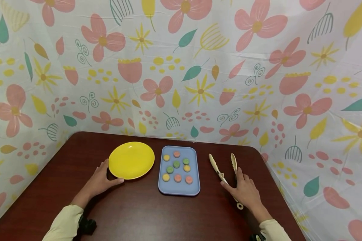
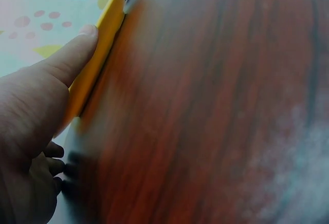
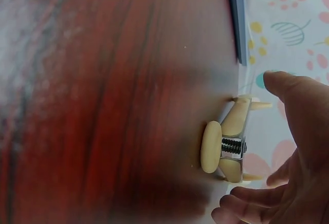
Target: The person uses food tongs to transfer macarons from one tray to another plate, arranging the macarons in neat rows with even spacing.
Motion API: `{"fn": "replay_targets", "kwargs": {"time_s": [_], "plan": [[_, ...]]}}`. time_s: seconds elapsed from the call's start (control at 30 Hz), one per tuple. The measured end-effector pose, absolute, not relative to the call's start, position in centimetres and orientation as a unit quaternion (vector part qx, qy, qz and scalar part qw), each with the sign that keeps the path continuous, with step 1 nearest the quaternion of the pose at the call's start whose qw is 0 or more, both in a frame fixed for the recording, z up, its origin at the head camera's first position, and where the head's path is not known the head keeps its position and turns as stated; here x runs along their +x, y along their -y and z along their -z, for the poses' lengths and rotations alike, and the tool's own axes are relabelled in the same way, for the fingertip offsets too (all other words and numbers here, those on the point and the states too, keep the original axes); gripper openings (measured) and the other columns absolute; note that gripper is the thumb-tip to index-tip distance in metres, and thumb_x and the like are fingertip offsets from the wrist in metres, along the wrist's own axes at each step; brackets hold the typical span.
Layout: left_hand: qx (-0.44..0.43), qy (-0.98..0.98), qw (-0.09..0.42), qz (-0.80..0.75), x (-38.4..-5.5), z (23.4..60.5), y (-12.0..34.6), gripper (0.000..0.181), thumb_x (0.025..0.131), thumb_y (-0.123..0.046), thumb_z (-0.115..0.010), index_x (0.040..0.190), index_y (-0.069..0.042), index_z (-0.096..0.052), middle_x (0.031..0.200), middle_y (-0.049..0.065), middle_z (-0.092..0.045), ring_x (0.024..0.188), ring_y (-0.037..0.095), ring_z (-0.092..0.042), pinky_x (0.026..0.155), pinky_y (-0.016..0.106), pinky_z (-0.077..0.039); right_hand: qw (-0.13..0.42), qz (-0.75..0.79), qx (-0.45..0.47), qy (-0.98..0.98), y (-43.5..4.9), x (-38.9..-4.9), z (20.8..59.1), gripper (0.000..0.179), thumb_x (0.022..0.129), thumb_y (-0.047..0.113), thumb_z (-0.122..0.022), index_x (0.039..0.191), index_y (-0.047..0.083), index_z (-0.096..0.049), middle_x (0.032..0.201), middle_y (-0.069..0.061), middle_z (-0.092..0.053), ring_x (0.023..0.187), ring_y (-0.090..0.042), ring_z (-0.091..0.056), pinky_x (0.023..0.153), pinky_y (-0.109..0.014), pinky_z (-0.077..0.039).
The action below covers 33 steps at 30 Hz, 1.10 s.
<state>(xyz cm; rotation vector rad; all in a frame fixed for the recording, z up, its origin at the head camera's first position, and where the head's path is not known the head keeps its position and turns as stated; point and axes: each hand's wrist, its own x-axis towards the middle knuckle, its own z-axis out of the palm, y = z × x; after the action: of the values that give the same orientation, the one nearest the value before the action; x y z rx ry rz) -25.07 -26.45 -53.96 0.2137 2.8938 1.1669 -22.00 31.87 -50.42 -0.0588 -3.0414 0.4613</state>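
Note:
On the left of the table, a round yellow plate (image 1: 131, 160) lies flat. My left hand (image 1: 99, 180) is at its lower left rim, thumb and fingers spread along the edge; in the left wrist view the thumb (image 2: 77, 54) appears against the rim. At the right lies a pair of tongs (image 1: 217, 170) with beige tips, arms spread apart. My right hand (image 1: 244, 191) is over its right arm, fingers extended; the right wrist view shows the tongs' spring end (image 3: 226, 144) beside the hand, not gripped. Whether the fingers touch it cannot be told.
Between the hands sits a blue rectangular tray (image 1: 179, 188) carrying several small round pink, yellow and green macaron-like pieces (image 1: 177, 178). A flower-patterned sheet (image 1: 181, 67) hangs behind and beside the dark wooden table (image 1: 144, 214).

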Motion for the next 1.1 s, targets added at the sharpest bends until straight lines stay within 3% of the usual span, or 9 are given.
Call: {"fn": "replay_targets", "kwargs": {"time_s": [0.2,0.37,0.7,0.9,1.1], "plan": [[0.069,-0.922,0.009,-0.381,-25.1,54.0,26.3,0.129,0.080,-0.056,-0.083,0.164,-0.004,0.001,0.167,0.029,-0.012,0.152,0.055,-0.004,0.119,0.072,-0.005,0.020,-0.151,-0.036,0.988,-32.0,-22.5,50.8,0.128,0.084,0.085,-0.053,0.155,-0.016,-0.019,0.143,-0.043,-0.042,0.129,-0.061,-0.044,0.094,-0.070,-0.046],[0.068,-0.922,0.011,-0.382,-25.1,54.0,26.2,0.131,0.080,-0.055,-0.083,0.164,-0.003,0.003,0.167,0.030,-0.010,0.151,0.056,-0.003,0.119,0.072,-0.004,0.022,-0.155,-0.039,0.987,-31.9,-22.9,51.0,0.123,0.084,0.084,-0.054,0.147,-0.020,-0.032,0.136,-0.044,-0.047,0.123,-0.061,-0.048,0.095,-0.069,-0.046],[0.062,-0.924,0.023,-0.377,-25.1,53.9,26.0,0.131,0.081,-0.056,-0.082,0.163,-0.001,0.004,0.167,0.031,-0.008,0.151,0.056,-0.003,0.119,0.072,-0.005,0.020,-0.157,-0.046,0.986,-31.7,-23.4,50.9,0.118,0.081,0.084,-0.059,0.134,-0.020,-0.041,0.120,-0.040,-0.052,0.108,-0.055,-0.055,0.088,-0.065,-0.048],[0.057,-0.925,0.029,-0.374,-25.0,53.9,26.1,0.132,0.081,-0.058,-0.081,0.163,0.000,0.005,0.166,0.032,-0.007,0.151,0.055,-0.003,0.117,0.074,-0.008,0.025,-0.169,-0.045,0.984,-31.4,-23.8,50.9,0.100,0.081,0.073,-0.071,0.117,-0.017,-0.044,0.106,-0.035,-0.053,0.093,-0.046,-0.057,0.081,-0.059,-0.049],[0.054,-0.927,0.031,-0.371,-25.0,53.8,26.1,0.132,0.081,-0.060,-0.080,0.162,0.001,0.005,0.166,0.032,-0.007,0.152,0.055,-0.004,0.116,0.075,-0.010,0.019,-0.159,-0.061,0.985,-31.4,-24.3,51.1,0.099,0.080,0.073,-0.072,0.112,-0.016,-0.043,0.108,-0.036,-0.051,0.092,-0.045,-0.056,0.081,-0.058,-0.049]]}}
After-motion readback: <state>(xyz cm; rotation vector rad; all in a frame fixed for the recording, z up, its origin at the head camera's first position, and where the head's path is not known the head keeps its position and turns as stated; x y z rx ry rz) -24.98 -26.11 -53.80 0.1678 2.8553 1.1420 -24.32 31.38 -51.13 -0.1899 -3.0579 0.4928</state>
